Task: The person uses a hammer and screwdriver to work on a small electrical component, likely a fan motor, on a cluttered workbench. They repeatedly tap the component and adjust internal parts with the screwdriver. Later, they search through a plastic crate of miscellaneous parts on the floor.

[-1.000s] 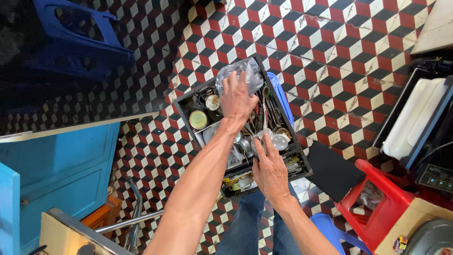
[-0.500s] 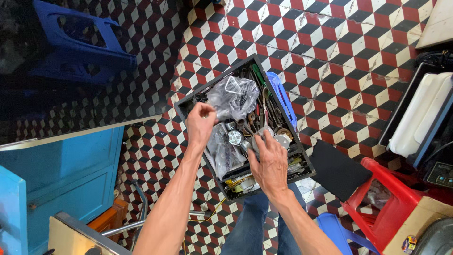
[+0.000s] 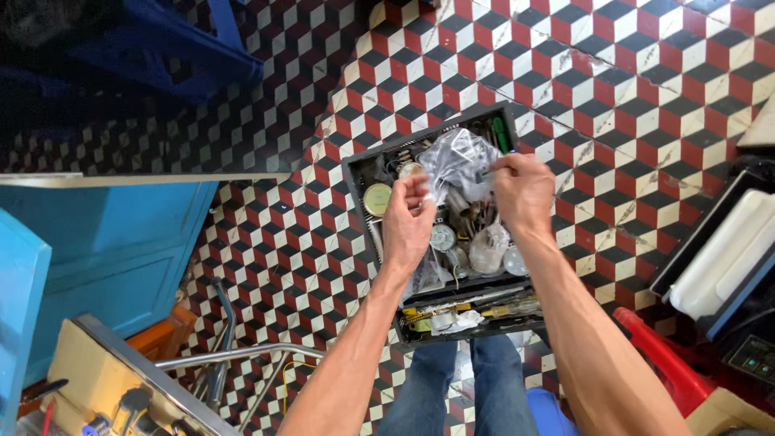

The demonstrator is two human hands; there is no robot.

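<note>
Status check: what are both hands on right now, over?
Left hand and right hand both pinching clear plastic bag, held above open toolbox. Toolbox full of small parts below. Nothing between hands and bag.

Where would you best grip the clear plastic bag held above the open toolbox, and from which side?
Grip the clear plastic bag at its crumpled outer edges, one from each side, as the left hand and right hand do. It is limp and bunched, so a pinch with the fingers probably suits it, coming from above the toolbox.
</note>
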